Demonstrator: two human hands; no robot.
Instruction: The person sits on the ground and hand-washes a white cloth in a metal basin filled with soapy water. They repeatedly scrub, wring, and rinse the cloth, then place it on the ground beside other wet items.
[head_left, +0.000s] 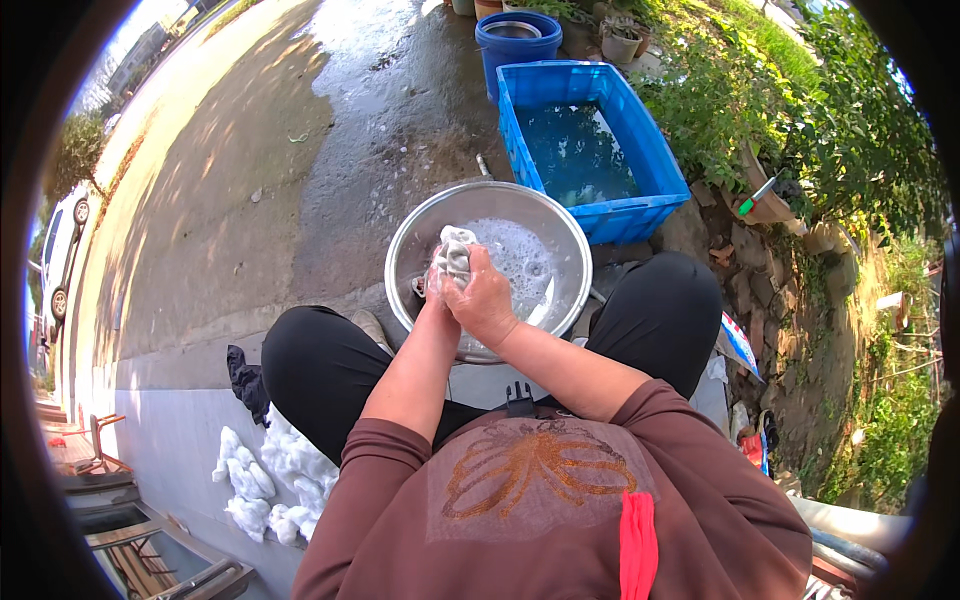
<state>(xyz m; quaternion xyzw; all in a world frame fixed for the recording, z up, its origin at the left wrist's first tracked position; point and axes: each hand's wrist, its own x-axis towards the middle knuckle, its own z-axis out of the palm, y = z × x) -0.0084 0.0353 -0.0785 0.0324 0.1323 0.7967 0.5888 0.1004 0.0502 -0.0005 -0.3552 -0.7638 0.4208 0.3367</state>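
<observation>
Above the left half of a round metal basin, both my hands are pressed together around a bunched, wet, whitish cloth. My right hand as placed on the picture's right side belongs to the arm crossing from the right sleeve, its fingers wrapped over the cloth. My left hand grips the cloth from the other side, its fingers partly hidden. Soapy, foamy water lies in the basin. Something dark shows beside my left hand at the basin's inner wall; what it is I cannot tell.
A blue plastic crate of water stands beyond the basin, with a blue bucket behind it. White fluffy stuffing and a dark cloth lie to the left. Potted plants and a knife with a green handle are to the right.
</observation>
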